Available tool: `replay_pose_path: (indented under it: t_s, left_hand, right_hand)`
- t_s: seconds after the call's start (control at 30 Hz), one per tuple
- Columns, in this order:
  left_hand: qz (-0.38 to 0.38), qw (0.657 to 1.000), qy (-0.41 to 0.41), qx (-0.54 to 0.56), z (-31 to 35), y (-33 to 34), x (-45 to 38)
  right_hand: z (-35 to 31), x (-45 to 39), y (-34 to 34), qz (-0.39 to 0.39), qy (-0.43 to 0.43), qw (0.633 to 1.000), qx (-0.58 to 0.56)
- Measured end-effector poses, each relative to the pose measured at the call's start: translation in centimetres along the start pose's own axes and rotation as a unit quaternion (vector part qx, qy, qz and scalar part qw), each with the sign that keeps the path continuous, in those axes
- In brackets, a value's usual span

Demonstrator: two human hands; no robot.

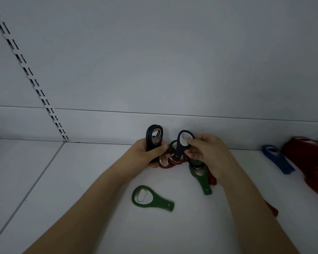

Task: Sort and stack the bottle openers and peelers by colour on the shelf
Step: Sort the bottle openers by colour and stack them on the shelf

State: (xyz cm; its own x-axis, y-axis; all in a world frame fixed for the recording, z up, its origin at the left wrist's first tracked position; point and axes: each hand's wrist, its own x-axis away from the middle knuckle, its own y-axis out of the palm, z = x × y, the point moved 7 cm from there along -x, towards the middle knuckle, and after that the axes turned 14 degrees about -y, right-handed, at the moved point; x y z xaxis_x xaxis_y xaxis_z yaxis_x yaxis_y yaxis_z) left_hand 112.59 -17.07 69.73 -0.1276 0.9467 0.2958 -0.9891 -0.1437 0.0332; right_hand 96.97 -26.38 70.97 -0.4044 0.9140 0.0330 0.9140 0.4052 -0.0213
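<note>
Above white shelf (pixel 81 180): left hand (pixel 145 154) gripping upright stack of black plastic bottle openers (pixel 153 138); right hand (pixel 207 153) pinching single black opener (pixel 183 143).

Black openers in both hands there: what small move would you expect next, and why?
Probably the right hand lays its single black opener onto the black stack gripped by the left hand. The colours match, and the two are held close together above the mixed pile.
</note>
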Motion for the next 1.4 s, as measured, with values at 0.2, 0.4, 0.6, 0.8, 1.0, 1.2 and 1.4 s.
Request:
replay_pose_path:
  t_s: [0.2, 0.4, 0.6, 0.8, 1.0, 1.2, 1.4]
  left_hand:
    - [0.012, 0.999, 0.035, -0.005, 0.5, -0.3, 0.1]
    - [-0.002, 1.0, 0.001, 0.018, 0.3, 0.6, 0.5]
    - [-0.117, 0.98, -0.119, 0.104, -0.4, 2.3, 1.0]
    - [-0.179, 0.968, -0.118, 0.128, -0.4, 2.4, 1.7]
    - [-0.147, 0.983, -0.095, 0.057, -0.2, 2.2, 2.0]
    - [-0.118, 0.989, -0.084, 0.029, -0.4, 2.1, 1.4]
    - [-0.077, 0.984, -0.079, 0.142, -0.7, 0.9, 0.4]
  right_hand:
    - [0.0, -0.2, -0.4, 0.013, -0.023, 0.999, -0.041]
    - [0.0, 0.0, 1.4, -0.026, -0.029, 0.996, -0.082]
    - [-2.8, 0.6, 1.7, -0.09, -0.171, 0.98, 0.05]
    - [-4.0, 1.3, 3.2, -0.165, -0.287, 0.932, 0.148]
    - [-3.4, 1.2, 3.9, -0.163, -0.33, 0.912, 0.18]
    - [-3.9, 1.0, 3.6, -0.141, -0.35, 0.903, 0.206]
    - [-2.2, -1.2, -3.1, -0.026, -0.227, 0.893, 0.388]
